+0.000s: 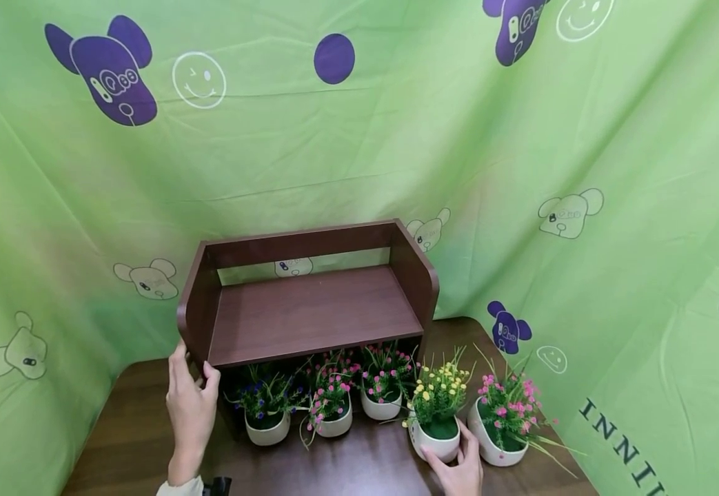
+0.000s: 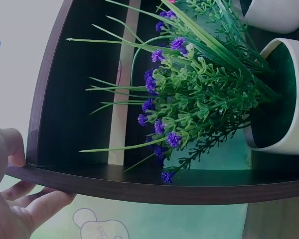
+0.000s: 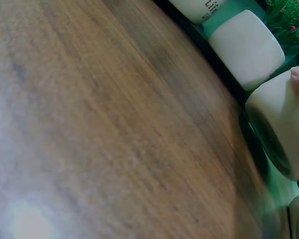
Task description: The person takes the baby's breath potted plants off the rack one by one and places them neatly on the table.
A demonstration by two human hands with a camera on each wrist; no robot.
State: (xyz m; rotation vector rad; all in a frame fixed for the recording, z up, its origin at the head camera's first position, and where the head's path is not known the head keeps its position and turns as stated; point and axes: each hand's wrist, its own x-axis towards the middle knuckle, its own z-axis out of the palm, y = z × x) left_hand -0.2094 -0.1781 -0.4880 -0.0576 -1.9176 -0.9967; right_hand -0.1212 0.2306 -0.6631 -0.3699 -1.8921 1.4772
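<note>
A dark brown wooden shelf (image 1: 318, 310) stands on the table. My left hand (image 1: 193, 403) pinches its left side panel (image 2: 154, 193), thumb on one face and fingers on the other. My right hand (image 1: 461, 468) holds a white pot of yellow flowers (image 1: 435, 437) between thumb and fingers, just outside the shelf's right front. In the right wrist view this pot (image 3: 281, 117) shows part of its underside, so it looks tilted or lifted. Under the shelf board are white pots with blue-purple flowers (image 1: 268, 430) and pink flowers (image 1: 334, 421), plus another pink one (image 1: 381, 406).
A white pot of pink flowers (image 1: 497, 441) stands on the table right of my right hand. Brown wooden table (image 1: 334, 475) extends in front of the shelf. A green printed cloth (image 1: 309, 151) hangs behind and on both sides.
</note>
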